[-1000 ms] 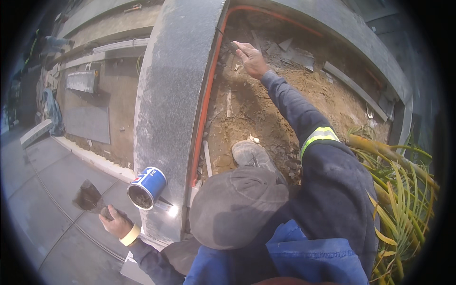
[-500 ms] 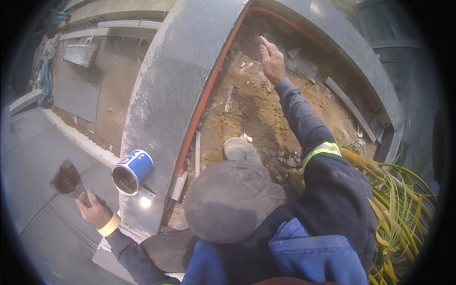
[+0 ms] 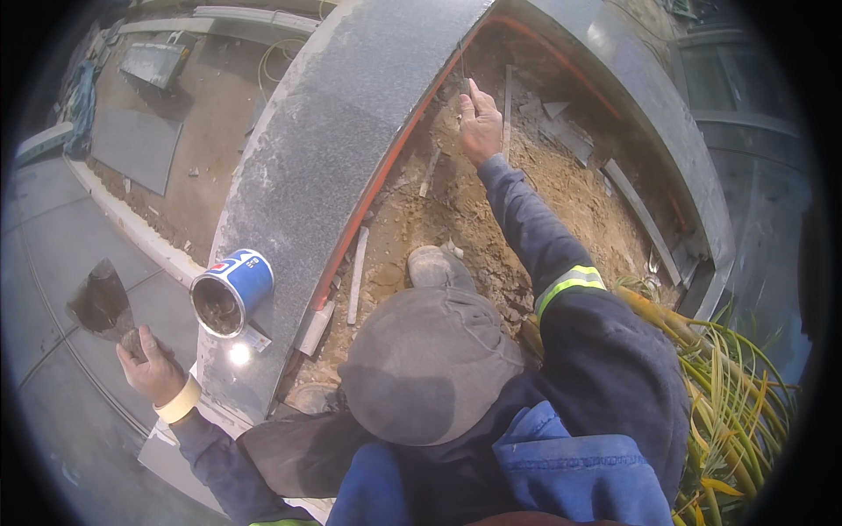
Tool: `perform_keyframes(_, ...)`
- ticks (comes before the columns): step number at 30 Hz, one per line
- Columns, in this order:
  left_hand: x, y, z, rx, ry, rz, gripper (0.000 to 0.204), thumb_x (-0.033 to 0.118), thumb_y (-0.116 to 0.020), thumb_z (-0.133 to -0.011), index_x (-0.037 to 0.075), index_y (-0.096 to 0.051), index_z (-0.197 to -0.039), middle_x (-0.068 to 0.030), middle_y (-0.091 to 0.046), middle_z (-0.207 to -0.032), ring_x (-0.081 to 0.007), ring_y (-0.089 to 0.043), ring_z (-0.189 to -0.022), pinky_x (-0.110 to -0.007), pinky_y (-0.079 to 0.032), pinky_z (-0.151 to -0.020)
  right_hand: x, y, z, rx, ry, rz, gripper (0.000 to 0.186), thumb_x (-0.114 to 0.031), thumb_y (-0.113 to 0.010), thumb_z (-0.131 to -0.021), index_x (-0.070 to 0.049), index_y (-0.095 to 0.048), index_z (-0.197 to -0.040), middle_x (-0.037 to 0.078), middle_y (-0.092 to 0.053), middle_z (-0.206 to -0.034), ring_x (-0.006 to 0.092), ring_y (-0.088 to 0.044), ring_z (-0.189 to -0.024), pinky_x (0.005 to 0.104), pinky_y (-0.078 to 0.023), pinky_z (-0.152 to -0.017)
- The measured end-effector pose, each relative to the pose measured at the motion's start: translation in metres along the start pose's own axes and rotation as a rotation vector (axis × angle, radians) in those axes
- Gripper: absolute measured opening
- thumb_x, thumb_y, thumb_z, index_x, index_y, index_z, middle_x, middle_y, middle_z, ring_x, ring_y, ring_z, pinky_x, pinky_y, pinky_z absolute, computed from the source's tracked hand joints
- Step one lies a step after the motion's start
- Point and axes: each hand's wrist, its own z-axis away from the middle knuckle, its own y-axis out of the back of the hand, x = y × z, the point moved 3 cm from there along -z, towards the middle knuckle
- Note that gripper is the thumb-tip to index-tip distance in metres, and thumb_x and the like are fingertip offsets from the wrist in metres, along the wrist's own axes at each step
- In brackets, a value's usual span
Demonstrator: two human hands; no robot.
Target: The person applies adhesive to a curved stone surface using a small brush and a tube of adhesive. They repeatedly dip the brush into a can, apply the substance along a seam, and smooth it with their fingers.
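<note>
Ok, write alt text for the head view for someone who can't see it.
The left hand holds a broad scraper beside an open blue can on a grey stone ledge; the right hand, over soil, holds a small, unclear grey object.

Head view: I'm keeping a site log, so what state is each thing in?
Can, open, dark residue inside
Scraper, held, blade dirty
Left hand, closed on the scraper
Right hand, closed on a small thing, too unclear to name
Yellow band, worn
Cap, worn
Slab, smeared pale along one edge
Plant, partly yellowed
</note>
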Motion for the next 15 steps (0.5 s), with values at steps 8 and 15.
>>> perform_keyframes(8, -0.003, -0.001, -0.003, 0.014, -0.065, -0.096, 0.026, 0.023, -0.069, -0.099, -0.001, -0.059, -0.103, -0.0014, -0.055, -0.068, -0.0092, -0.05, -0.053, -0.026, -0.037, -0.046, -0.001, 0.027, 0.021, -0.091, 0.03, 0.082, 0.039, -0.019, -0.059, -0.104, -0.005, -0.06, -0.14, 0.012, -0.066, -0.123, 0.0199, -0.065, -0.105, 0.0321, -0.051, -0.093)
perform_keyframes(15, -0.004, 0.005, -0.005, 0.052, -0.019, -0.104, 0.03, 0.026, -0.071, -0.099, -0.002, -0.061, -0.103, -0.002, -0.057, -0.069, -0.0094, -0.05, -0.054, -0.027, -0.037, -0.047, -0.058, 0.101, -0.093, 0.006, 0.206, 0.52, 0.034, -0.03, -0.062, -0.098, -0.009, -0.072, -0.123, 0.014, -0.072, -0.107, 0.0309, -0.07, -0.101, 0.0411, -0.054, -0.089)
